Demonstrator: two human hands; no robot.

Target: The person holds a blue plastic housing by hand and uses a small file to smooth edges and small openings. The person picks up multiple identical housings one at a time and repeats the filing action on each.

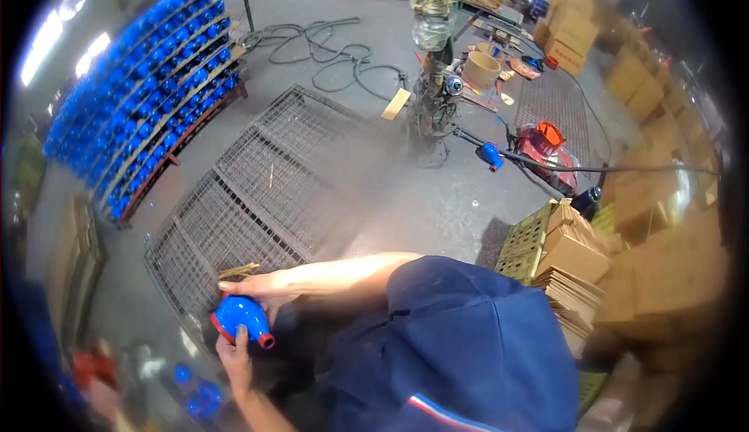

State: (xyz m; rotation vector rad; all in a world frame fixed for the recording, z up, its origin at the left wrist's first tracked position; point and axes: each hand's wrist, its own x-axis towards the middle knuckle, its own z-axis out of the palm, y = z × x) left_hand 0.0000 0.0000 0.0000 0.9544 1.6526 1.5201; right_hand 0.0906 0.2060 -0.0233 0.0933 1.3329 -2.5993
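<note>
A glossy blue bulb-shaped piece (243,315) with a red rim at its wide end and a red ring at its narrow neck is held between both hands at the lower left. My right hand (261,285), its arm reaching in from a navy sleeve, grips the far side of the piece. From below, my left hand (236,354) has closed on the near side, with the thumb lying on the blue surface. Some of the fingers are hidden behind the piece.
A tiered rack (156,88) of similar blue pieces stands at the left. Wire mesh panels (250,174) lie on the floor. Beyond are a machine post (433,96), a coiled hose (331,53) and another blue piece (490,156). Cardboard stacks (573,299) fill the right.
</note>
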